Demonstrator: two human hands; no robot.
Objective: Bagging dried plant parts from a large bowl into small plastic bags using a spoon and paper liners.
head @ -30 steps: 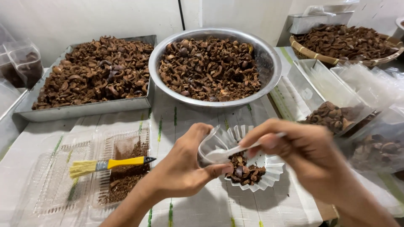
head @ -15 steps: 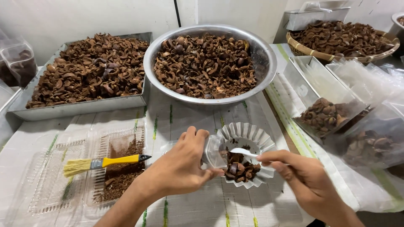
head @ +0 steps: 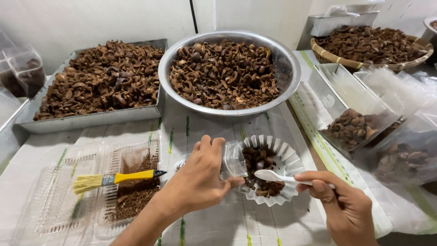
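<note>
Left hand [head: 200, 182] grips the near-left edge of the fluted clear cup [head: 273, 171], thumb and fingers pinched on its pleated wall. Right hand [head: 341, 205] holds a white plastic spoon [head: 273, 176], fingers closed on the handle, bowl over the brown shell pieces [head: 261, 161] inside the cup. The cup sits on the white sheet between both hands, just below the big metal bowl [head: 291, 73]. A yellow-handled brush [head: 116, 178] lies on a clear tray [head: 59, 205] to the left.
</note>
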